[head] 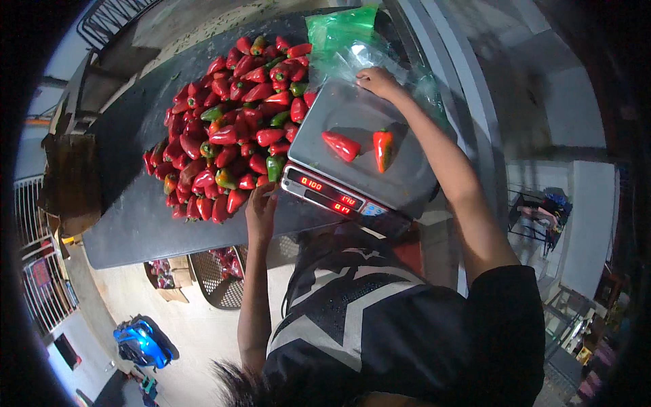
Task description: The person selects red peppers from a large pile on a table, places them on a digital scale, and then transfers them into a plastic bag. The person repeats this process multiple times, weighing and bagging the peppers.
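Two red peppers lie apart on the grey weighing platform of a digital scale (351, 109): one red pepper (342, 146) on the left, one red-orange pepper (383, 150) with greenish patches on the right. Red digits glow on the scale's front panel. Beyond the platform's far edge, my right hand (379, 82) is at the clear plastic bags (351, 58), fingers curled; whether they pinch the plastic is unclear. My left hand (261, 211) is at the near edge of a large pile of peppers (244, 117), its fingertips just below a green pepper (275, 168). Its grip is hard to make out.
The pile and scale share a dark table (152, 234). Green plastic bags (341, 25) lie at its far end, beside a grey metal frame (457, 66). A brown cardboard piece (71, 183) stands at the left. A perforated crate (216, 285) sits on the floor below.
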### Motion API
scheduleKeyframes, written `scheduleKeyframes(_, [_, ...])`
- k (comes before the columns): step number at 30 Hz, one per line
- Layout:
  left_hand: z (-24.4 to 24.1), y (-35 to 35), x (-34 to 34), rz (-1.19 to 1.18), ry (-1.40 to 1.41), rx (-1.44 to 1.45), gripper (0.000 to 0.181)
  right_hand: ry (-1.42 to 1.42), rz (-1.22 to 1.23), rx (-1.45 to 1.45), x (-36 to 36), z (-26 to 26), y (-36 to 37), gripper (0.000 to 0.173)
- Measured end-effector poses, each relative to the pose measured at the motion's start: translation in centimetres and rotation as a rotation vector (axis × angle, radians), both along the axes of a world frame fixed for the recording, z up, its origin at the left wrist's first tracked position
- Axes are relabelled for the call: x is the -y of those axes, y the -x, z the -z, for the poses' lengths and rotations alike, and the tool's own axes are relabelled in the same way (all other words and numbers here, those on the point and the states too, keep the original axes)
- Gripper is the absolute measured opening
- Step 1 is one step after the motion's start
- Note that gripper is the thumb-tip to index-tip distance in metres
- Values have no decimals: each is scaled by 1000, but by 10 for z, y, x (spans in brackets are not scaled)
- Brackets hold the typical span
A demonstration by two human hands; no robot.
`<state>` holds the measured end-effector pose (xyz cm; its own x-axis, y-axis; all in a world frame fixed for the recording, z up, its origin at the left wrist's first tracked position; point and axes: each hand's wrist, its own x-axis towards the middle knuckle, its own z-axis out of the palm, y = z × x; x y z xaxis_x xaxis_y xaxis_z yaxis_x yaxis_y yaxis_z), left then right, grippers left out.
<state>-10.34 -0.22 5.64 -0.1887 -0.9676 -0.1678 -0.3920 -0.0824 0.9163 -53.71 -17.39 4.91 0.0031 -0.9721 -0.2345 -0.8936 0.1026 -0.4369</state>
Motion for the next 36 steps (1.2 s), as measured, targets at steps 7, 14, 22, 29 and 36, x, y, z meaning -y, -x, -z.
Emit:
scheduleKeyframes(7, [-8,3,-8,-83,-26,-11,31,-210,65,534,-5,-8,8,43])
scheduleKeyframes(14, [-41,31,1,0,33,50,34,143,-93,498,-19,0,14,18])
scheduleKeyframes(22, [-73,95,25,341,262,121,40,601,129,277,-18,-37,41,19])
scheduleKeyframes(29, [-93,83,36,234,281,1,47,898,-5,87,-27,-163,-8,13])
scheduleKeyframes(36, [-168,51,46,-26,774,243,81,545,-687,327,-75,-195,-175,15])
